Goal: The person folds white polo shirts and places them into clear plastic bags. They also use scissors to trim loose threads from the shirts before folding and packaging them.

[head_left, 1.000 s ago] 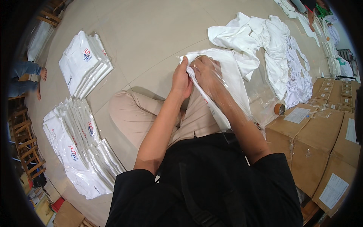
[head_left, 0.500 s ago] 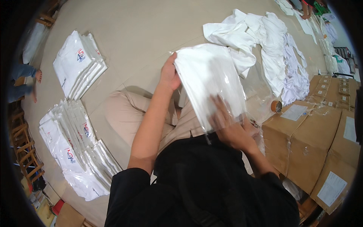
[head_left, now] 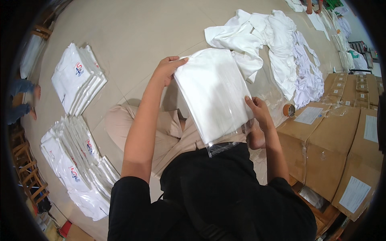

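We saw the person seated on the pale floor (head_left: 132, 36), holding a folded white garment in a clear plastic bag (head_left: 213, 94) up in front of the chest, tilted so its far end pointed away and its open flap hung down over the lap. The left hand (head_left: 169, 68) was closed on the bag's upper left corner, thumb on top and fingers curled under the edge. The right hand (head_left: 257, 112) gripped the lower right edge, fingers pressed flat against the plastic — both hands shut on the same package, well apart from each other along its diagonal. Just beyond the bag lay a loose heap of white garments (head_left: 277, 48), unfolded and spread toward the far right. On the person's left, two fanned stacks of bagged white shirts with a small coloured print rested on the floor — one farther off (head_left: 78, 78), one nearer (head_left: 76, 164). To the right stood taped cardboard boxes (head_left: 321, 148) bearing white paper labels, and a roll of brown tape (head_left: 288, 109) sat near the closest box's corner, just beside a sheet of clear plastic on the floor
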### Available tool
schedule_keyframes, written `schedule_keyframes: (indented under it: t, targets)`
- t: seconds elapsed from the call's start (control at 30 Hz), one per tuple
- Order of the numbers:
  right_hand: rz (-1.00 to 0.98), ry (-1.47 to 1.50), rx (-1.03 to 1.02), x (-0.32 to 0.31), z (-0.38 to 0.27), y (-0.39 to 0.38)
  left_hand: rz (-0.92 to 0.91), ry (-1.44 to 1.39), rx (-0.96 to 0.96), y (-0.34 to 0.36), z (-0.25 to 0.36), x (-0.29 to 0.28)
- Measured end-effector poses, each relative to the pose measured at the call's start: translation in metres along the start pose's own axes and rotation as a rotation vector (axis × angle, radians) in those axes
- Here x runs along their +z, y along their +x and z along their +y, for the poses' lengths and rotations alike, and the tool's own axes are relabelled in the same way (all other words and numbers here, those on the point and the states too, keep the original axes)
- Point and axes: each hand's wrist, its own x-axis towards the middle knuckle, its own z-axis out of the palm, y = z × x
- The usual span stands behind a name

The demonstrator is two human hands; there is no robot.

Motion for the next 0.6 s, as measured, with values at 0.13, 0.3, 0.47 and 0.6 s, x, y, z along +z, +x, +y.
schedule_keyframes:
  t: [0.13, 0.3, 0.47, 0.6]
  targets:
    - [-0.182, 0.148, 0.013, -0.002, -0.039, -0.034, -0.105, -0.282, -0.072, 0.019, -0.022, -0.022]
    - [-0.222, 0.352, 0.021, -0.008, -0.025, -0.037, -0.038, -0.421, -0.074, 0.005, -0.036, -0.005]
    - [-0.317, 0.343, 0.199, -0.020, -0.008, -0.044, -0.024, -0.091, -0.094, -0.050, -0.042, -0.007]
    - [-0.399, 0.479, 0.146, -0.037, -0.018, -0.045, 0.017, -0.181, 0.037, -0.064, -0.027, -0.010]
